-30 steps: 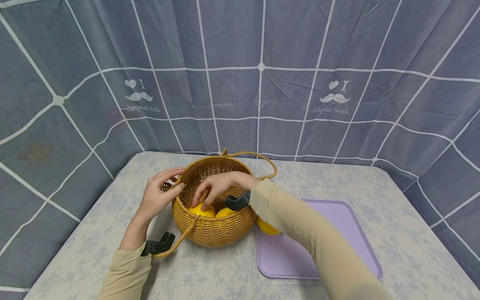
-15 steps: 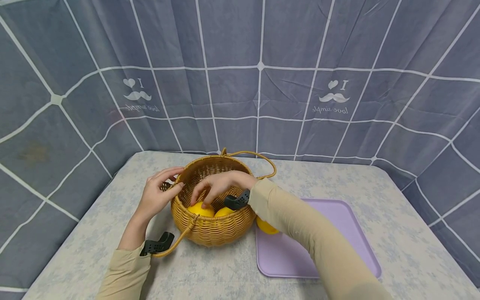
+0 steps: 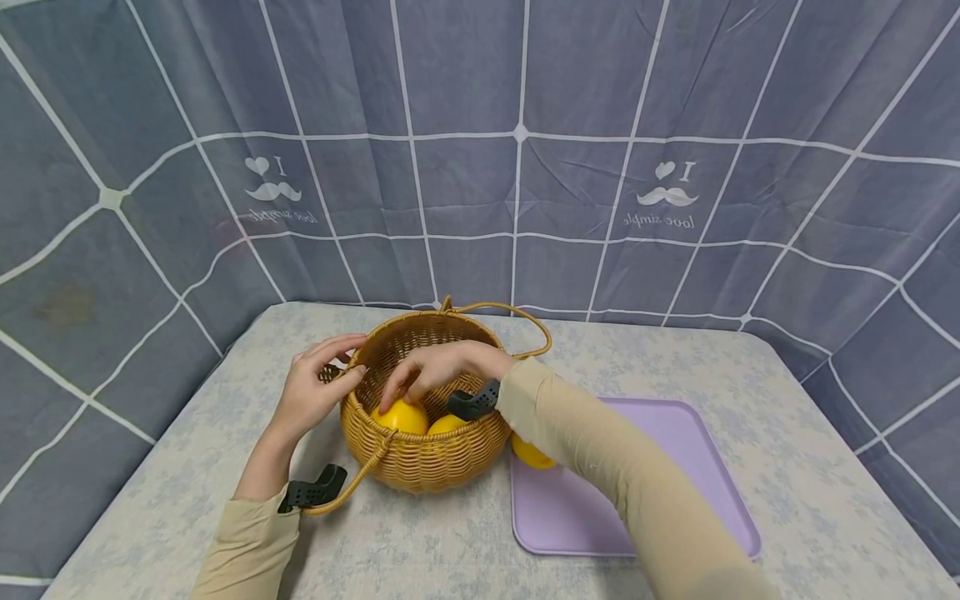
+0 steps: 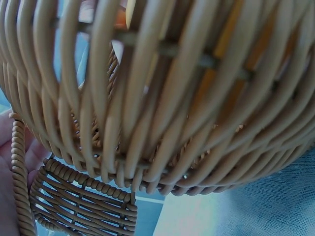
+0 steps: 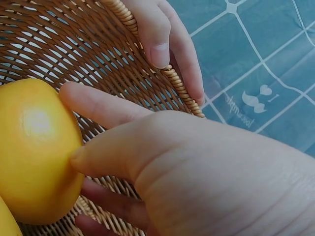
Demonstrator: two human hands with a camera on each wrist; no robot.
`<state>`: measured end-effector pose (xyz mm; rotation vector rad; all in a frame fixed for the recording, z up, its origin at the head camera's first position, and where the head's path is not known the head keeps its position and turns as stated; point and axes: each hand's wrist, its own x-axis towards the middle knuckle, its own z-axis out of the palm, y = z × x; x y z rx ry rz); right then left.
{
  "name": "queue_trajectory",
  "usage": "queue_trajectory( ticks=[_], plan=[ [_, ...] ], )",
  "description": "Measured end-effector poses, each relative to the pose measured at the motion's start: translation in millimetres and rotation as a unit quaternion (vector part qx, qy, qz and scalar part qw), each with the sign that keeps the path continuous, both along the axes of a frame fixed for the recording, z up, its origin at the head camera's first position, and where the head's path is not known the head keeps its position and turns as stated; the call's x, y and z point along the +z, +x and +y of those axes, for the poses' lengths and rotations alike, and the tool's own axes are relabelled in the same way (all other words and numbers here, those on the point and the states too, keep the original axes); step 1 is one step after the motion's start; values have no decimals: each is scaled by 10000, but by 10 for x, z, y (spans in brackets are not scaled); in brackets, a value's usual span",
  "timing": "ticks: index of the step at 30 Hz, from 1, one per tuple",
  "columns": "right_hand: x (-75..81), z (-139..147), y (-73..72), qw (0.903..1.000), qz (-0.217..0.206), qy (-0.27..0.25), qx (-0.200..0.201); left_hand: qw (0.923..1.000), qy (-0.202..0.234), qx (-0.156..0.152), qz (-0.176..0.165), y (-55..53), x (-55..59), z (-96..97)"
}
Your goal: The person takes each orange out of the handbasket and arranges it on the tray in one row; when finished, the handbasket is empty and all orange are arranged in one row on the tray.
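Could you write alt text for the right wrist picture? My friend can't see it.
Close-up of a person's right-hand grip on a smooth yellow fruit inside a woven basket, with part of a second yellow fruit at the lower left corner. Beyond, the left-hand grip rests on the basket's rim, before a blue curtain with white lines.

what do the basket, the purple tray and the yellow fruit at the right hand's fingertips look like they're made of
Basket: wicker, perhaps rattan or a plastic imitation, with a slight sheen; round tan strands are woven together.
Purple tray: probably matte plastic, judging by its even colour and smooth, moulded-looking rim.
Yellow fruit: smooth, softly glossy, with a bright highlight; real or plastic, I cannot tell.
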<state>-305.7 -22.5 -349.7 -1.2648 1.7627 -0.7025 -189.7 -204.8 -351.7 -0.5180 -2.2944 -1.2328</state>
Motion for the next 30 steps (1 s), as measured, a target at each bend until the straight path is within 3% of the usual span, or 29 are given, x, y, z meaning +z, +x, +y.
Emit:
queue_trajectory(
  ticks=[10,18,30],
  plan=[
    [21,13,14,9983,244,396,-351,10000,-11,-41,-9,-1,-6,-3],
    [28,25,26,9979,632,37,-162,10000,-2,-68,-1,4,-11,3],
    [12,13,14,9983,532,116,-223,9999,60,-97,33,8,-23,9]
  ],
)
